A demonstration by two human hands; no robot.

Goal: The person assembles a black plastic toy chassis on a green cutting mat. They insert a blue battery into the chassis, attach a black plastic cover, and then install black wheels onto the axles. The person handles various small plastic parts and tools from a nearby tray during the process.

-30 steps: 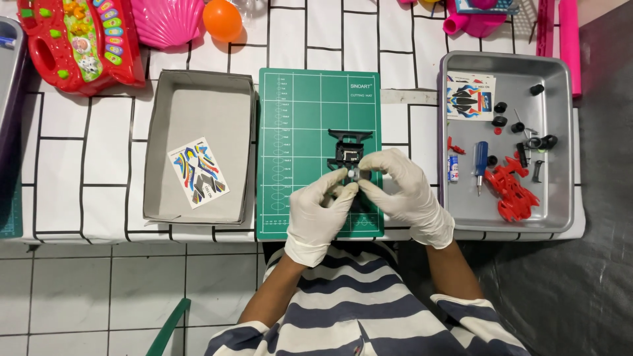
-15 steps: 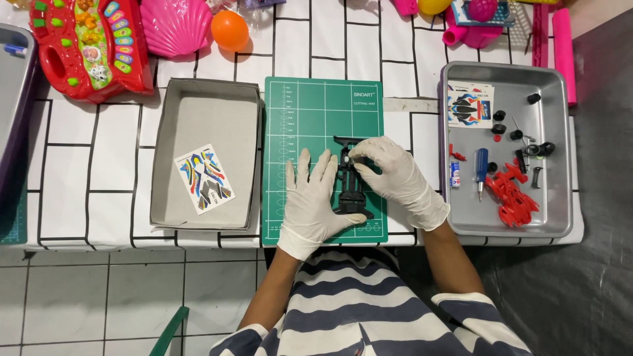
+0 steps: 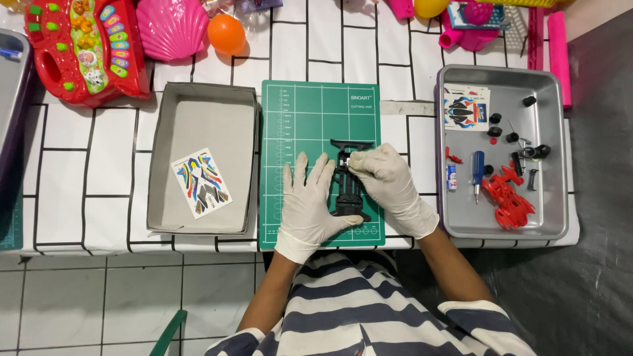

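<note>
1. Here, the white table (image 3: 59, 198) with its black grid lines spreads under everything, and its front edge drops to a grey tiled face just ahead of your striped shirt.
2. On it, the green cutting mat (image 3: 297, 118) sits in the middle, between the grey cardboard tray (image 3: 198, 118) on one side and the metal tray (image 3: 547, 217) on the other.
3. The black toy car chassis (image 3: 347, 191) lies on the mat's lower right part, running lengthwise away from you, with a flat crossbar at its far end and a wider base at the near end.
4. Your left hand (image 3: 310, 204), in a white glove, lies flat on the mat with fingers spread, and its thumb reaches under the chassis's near end.
5. Your right hand (image 3: 389, 188), also gloved, curls over the chassis's upper right side, fingertips pressed together on a small part there; you cannot tell what that part is, because the fingers cover it.
6. Both hands hide much of the chassis's sides, so its wheels or axles cannot be made out.
7. In the metal tray lie a red car body shell (image 3: 506, 198), a blue screwdriver (image 3: 479, 173) and small black pieces too small to identify.
8. A colourful sticker sheet (image 3: 201, 183) lies in the cardboard tray.
9. At the top, a red toy keyboard (image 3: 86, 46), a pink shell (image 3: 173, 28) and an orange ball (image 3: 226, 34) are partly cut off by the frame edge.
</note>
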